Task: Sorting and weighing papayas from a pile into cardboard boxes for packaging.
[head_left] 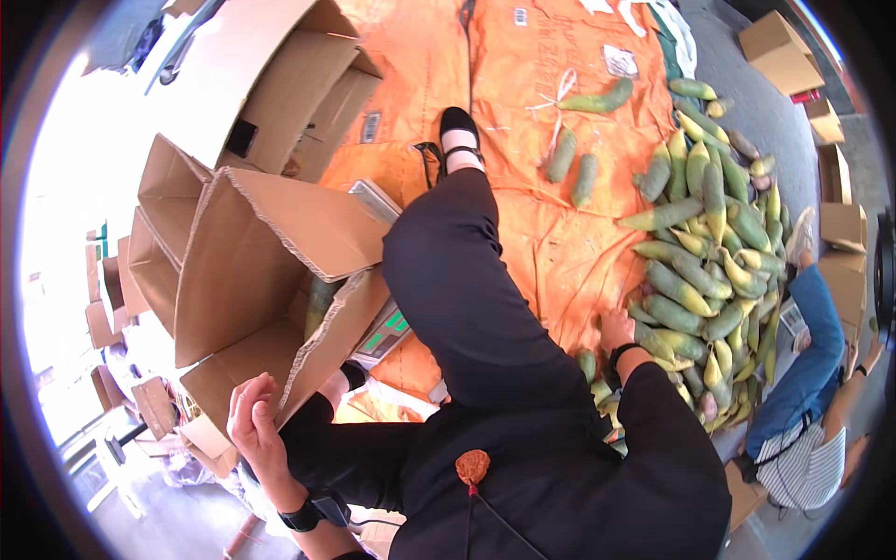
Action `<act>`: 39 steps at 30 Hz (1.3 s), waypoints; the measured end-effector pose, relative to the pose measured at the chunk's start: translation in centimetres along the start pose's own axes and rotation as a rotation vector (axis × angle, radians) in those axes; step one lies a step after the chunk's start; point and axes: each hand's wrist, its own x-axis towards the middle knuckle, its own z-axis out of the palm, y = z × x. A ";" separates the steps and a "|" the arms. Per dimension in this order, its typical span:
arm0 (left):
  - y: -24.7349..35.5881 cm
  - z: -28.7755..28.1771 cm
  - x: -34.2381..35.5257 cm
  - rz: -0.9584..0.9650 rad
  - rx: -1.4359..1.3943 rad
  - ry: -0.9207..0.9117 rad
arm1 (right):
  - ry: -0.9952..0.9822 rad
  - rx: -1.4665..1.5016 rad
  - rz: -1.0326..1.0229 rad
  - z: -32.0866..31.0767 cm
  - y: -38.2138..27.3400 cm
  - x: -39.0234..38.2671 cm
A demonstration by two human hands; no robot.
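An open cardboard box (pixel 233 271) stands at the left, with a dark green radish (pixel 319 306) visible inside. My left hand (pixel 257 425) is raised beside the box's near edge, its fingers loosely bent and apart, with nothing in them. At the right lies a heap of long green radishes (pixel 695 280) with pale yellowish ends. My right hand (pixel 616 329) is at the heap's left edge, fingertips partly hidden, so whether it grips a radish does not show. The box rests on or against a scale (pixel 383 336) with a lit green display.
Orange sheeting (pixel 532 252) covers the ground, with a few loose radishes (pixel 586 179) on it. Another open carton (pixel 299 103) stands beyond the box. My bent leg (pixel 457 271) lies between box and heap. A co-worker in blue trousers (pixel 803 345) is at the far right, near more cartons (pixel 782 54).
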 end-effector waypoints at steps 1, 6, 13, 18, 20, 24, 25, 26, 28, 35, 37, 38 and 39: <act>0.1 0.2 0.2 0.016 0.010 -0.032 | 0.028 -0.064 -0.068 1.6 0.7 0.6; 0.2 0.0 0.1 0.004 0.001 -0.005 | 0.069 -0.180 -0.273 1.7 -0.2 -0.4; 0.1 0.0 0.4 -0.014 -0.026 0.014 | -0.061 -0.275 -0.348 1.5 0.1 -0.7; 0.7 -0.2 0.4 -0.010 -0.042 0.021 | -0.038 -0.308 -0.298 0.6 0.0 -1.4; 0.7 -0.3 0.5 -0.009 -0.056 0.037 | -0.035 -0.280 -0.264 -0.1 0.5 -0.6; 0.7 -0.5 0.4 -0.001 -0.093 0.055 | -0.013 -0.223 -0.212 -4.4 1.6 -0.7; 0.6 -0.6 0.5 0.014 -0.108 0.055 | 0.111 -0.173 -0.172 -5.4 2.1 -0.5; 0.5 -0.5 0.4 0.027 -0.125 0.055 | 0.233 -0.123 -0.134 -6.6 2.3 -0.4; 0.4 -0.5 0.4 0.030 -0.134 0.066 | 0.261 0.058 -0.120 -9.9 2.6 0.2; 0.3 -0.7 0.2 0.062 -0.141 0.089 | 0.777 0.980 -0.528 -24.5 -0.5 -0.5; 0.3 -0.8 0.2 0.048 -0.156 0.078 | 0.868 1.065 -0.583 -30.7 -2.5 -3.8; 0.3 -0.9 0.1 0.030 -0.168 0.064 | 1.014 1.041 -0.639 -33.8 -3.9 -6.0; 0.2 -1.0 -0.2 0.035 -0.170 0.059 | 1.071 1.101 -0.719 -35.9 -4.6 -6.3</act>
